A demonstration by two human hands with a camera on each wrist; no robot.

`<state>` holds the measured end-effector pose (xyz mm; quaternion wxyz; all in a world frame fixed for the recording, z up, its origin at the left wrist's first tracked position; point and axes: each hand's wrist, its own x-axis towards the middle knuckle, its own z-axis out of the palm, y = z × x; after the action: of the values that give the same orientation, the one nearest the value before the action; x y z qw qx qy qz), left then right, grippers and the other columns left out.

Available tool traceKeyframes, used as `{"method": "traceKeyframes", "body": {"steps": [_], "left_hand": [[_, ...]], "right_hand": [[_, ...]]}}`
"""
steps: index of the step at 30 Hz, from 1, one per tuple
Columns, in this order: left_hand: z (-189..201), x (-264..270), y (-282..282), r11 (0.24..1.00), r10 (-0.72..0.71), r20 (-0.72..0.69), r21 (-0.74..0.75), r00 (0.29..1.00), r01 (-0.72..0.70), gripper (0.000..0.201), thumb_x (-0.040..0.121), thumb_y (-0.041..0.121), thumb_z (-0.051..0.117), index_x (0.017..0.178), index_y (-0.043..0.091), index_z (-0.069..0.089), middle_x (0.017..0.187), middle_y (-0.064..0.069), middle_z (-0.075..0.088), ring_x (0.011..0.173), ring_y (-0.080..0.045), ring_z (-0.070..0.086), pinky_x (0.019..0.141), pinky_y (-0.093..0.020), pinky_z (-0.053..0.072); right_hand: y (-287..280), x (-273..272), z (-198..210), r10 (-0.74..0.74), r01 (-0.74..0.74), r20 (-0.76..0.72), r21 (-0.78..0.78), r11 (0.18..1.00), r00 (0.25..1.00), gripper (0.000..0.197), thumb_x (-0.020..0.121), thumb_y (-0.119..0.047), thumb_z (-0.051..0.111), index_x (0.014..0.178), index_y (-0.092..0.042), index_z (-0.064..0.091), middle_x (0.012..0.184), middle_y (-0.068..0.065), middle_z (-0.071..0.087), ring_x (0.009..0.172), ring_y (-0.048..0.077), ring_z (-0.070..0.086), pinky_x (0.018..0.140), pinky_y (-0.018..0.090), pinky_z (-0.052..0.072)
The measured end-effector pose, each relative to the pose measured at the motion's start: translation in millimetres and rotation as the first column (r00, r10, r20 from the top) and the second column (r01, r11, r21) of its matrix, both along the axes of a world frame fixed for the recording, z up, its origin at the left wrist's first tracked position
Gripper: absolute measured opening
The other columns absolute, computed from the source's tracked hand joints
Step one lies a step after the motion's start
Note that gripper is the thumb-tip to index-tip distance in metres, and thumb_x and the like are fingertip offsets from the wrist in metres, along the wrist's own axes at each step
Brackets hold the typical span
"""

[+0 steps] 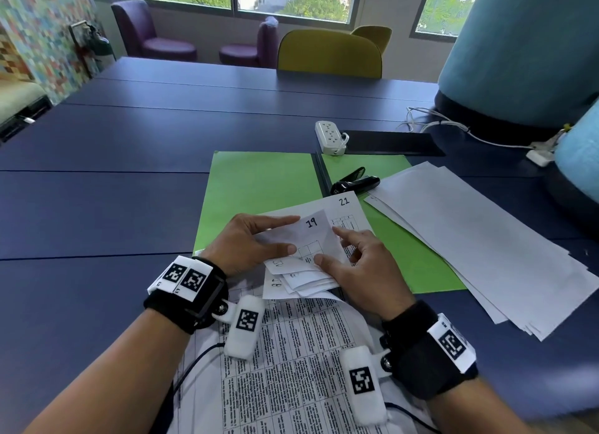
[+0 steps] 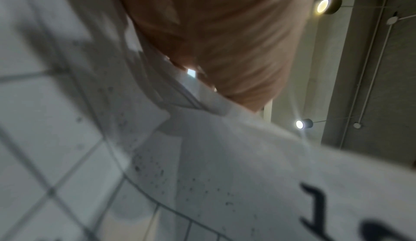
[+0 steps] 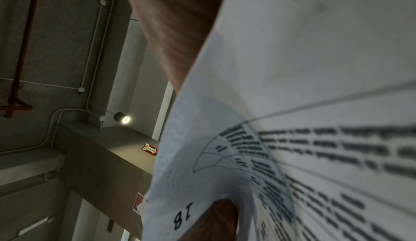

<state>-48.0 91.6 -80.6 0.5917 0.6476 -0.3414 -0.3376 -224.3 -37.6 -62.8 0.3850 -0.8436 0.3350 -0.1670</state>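
A stack of printed pages (image 1: 291,352) with handwritten numbers lies partly on an open green folder (image 1: 259,180). My left hand (image 1: 293,234) pinches the lifted corner of the sheet marked 19 (image 1: 312,236) between thumb and forefinger. My right hand (image 1: 327,245) holds several curled-back page corners under its thumb, and its forefinger touches the edge of sheet 19. Beneath them lies flat the sheet marked 21 (image 1: 343,206). The left wrist view is blurred paper (image 2: 225,173) under the palm. In the right wrist view the sheet marked 18 (image 3: 225,155) bends over a finger.
A black stapler (image 1: 355,182) lies on the folder beyond the pages. A pile of blank white sheets (image 1: 470,239) spreads to the right. Farther back are a white power strip (image 1: 330,135), a black flat device (image 1: 389,142) and cables. The blue table (image 1: 113,190) extends left.
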Motion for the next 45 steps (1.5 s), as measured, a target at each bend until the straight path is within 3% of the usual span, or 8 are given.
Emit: {"method": "traceKeyframes", "body": {"steps": [9, 15, 21, 25, 27, 30, 37, 45], "left_hand": [[4.0, -0.9, 1.4, 1.0, -0.01, -0.009, 0.001, 1.0, 0.01, 0.051, 0.061, 0.021, 0.087, 0.108, 0.038, 0.077, 0.115, 0.006, 0.076, 0.106, -0.016, 0.072, 0.102, -0.044, 0.054], [4.7, -0.9, 1.4, 1.0, 0.001, -0.005, 0.008, 1.0, -0.001, 0.053, 0.059, 0.024, 0.088, 0.107, 0.045, 0.076, 0.115, 0.005, 0.076, 0.106, -0.024, 0.072, 0.1, -0.049, 0.055], [2.9, -0.5, 1.0, 1.0, 0.006, -0.016, -0.014, 1.0, -0.006, 0.056, 0.059, 0.025, 0.088, 0.111, 0.04, 0.076, 0.112, -0.002, 0.077, 0.103, -0.03, 0.073, 0.096, -0.053, 0.056], [2.2, -3.5, -2.2, 0.996, 0.072, -0.026, -0.06, 0.997, -0.073, 0.043, 0.072, 0.014, 0.083, 0.109, 0.035, 0.077, 0.108, -0.005, 0.078, 0.096, -0.028, 0.074, 0.096, -0.052, 0.056], [1.2, -3.5, -4.4, 0.993, 0.084, -0.005, -0.077, 0.996, -0.085, 0.04, 0.084, 0.005, 0.075, 0.108, 0.037, 0.078, 0.111, -0.004, 0.077, 0.098, -0.024, 0.074, 0.098, -0.051, 0.055], [0.5, -2.7, -5.9, 0.992, 0.086, 0.003, -0.091, 0.996, -0.086, 0.042, 0.093, 0.002, 0.066, 0.109, 0.04, 0.076, 0.115, -0.001, 0.076, 0.106, -0.02, 0.072, 0.103, -0.05, 0.051], [-0.8, -3.3, -4.9, 0.995, 0.033, -0.018, -0.094, 0.999, -0.035, 0.048, 0.098, -0.001, 0.058, 0.114, 0.042, 0.074, 0.121, 0.001, 0.073, 0.117, -0.016, 0.066, 0.114, -0.049, 0.042], [-1.6, -3.2, -4.6, 0.995, 0.025, -0.036, -0.098, 0.999, -0.029, 0.049, 0.097, -0.002, 0.058, 0.118, 0.04, 0.072, 0.122, 0.002, 0.072, 0.12, -0.016, 0.064, 0.113, -0.049, 0.043]], "right_hand": [[-0.3, 2.9, 0.1, 0.116, -0.116, 0.003, -0.004, 0.993, 0.993, 0.068, 0.08, -0.055, 0.071, 0.142, -0.041, 0.047, 0.125, -0.016, 0.059, 0.118, 0.009, 0.054, 0.102, 0.039, 0.048], [-0.1, 6.1, 5.0, 0.079, -0.079, 0.087, 0.005, 0.997, 0.993, 0.061, 0.078, -0.044, 0.078, 0.132, -0.039, 0.05, 0.108, -0.012, 0.064, 0.093, 0.006, 0.062, 0.079, 0.033, 0.058], [0.8, 5.2, 9.9, 0.082, -0.087, 0.125, 0.036, 0.996, 0.989, 0.059, 0.081, -0.037, 0.078, 0.134, -0.035, 0.052, 0.1, -0.015, 0.064, 0.083, -0.005, 0.061, 0.069, 0.017, 0.053], [1.6, 4.6, 12.6, 0.079, -0.096, 0.18, 0.086, 0.992, 0.98, 0.052, 0.086, -0.029, 0.075, 0.134, -0.03, 0.055, 0.089, -0.017, 0.062, 0.077, -0.016, 0.059, 0.061, 0.008, 0.047], [1.3, 4.7, 12.6, 0.043, -0.081, 0.243, 0.146, 0.986, 0.969, 0.04, 0.092, -0.023, 0.068, 0.131, -0.027, 0.06, 0.089, -0.015, 0.064, 0.076, -0.008, 0.062, 0.063, 0.009, 0.049], [-1.5, 5.6, 9.6, -0.008, -0.05, 0.315, 0.179, 0.983, 0.949, 0.027, 0.097, -0.016, 0.06, 0.121, -0.023, 0.069, 0.108, -0.011, 0.071, 0.099, 0.001, 0.066, 0.083, 0.013, 0.053], [-7.0, 6.0, 9.6, -0.015, -0.076, 0.367, 0.233, 0.97, 0.93, 0.018, 0.091, -0.004, 0.066, 0.1, -0.019, 0.072, 0.059, -0.007, 0.064, 0.049, 0.002, 0.051, 0.05, 0.016, 0.042], [-5.3, 8.8, 17.8, 0.024, -0.12, 0.38, 0.231, 0.966, 0.925, 0.016, 0.094, -0.015, 0.065, 0.101, -0.029, 0.067, 0.068, 0.024, 0.064, 0.057, 0.02, 0.05, 0.051, 0.024, 0.042]]}}
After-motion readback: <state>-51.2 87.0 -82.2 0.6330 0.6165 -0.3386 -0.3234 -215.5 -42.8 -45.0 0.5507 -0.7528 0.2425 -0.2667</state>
